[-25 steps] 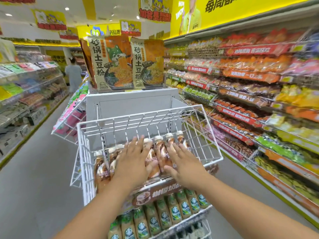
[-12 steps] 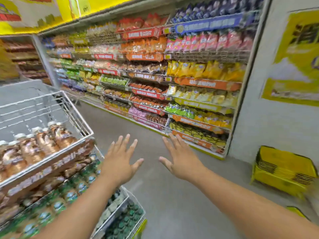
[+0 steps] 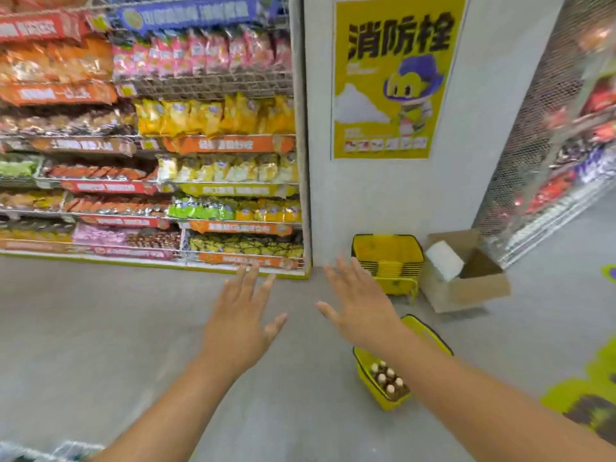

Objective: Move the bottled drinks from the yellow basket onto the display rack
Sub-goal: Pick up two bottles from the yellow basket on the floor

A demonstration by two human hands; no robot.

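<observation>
- We judge this to be the fetch step: both hands are empty and the bottled drinks are not yet picked up
- Our left hand [image 3: 238, 323] is held out over the grey floor [image 3: 100, 328] with fingers straight and spread, holding nothing
- Our right hand [image 3: 361, 306] is the same, fingers apart and empty
- The small brown bottled drinks with pale caps [image 3: 386, 378] stand upright in the yellow plastic basket [image 3: 430, 335] on the floor, below our right forearm
- Next move, as we judge it: bend down, reach past the basket rim and grip bottles by their necks
- A stack of empty yellow baskets [image 3: 388, 261] and an open brown cardboard box [image 3: 466, 281] sit against the grey wall [image 3: 466, 161], near the basket but apart from it
- The floor to the left is open; the snack shelves [image 3: 150, 161] stand well apart
</observation>
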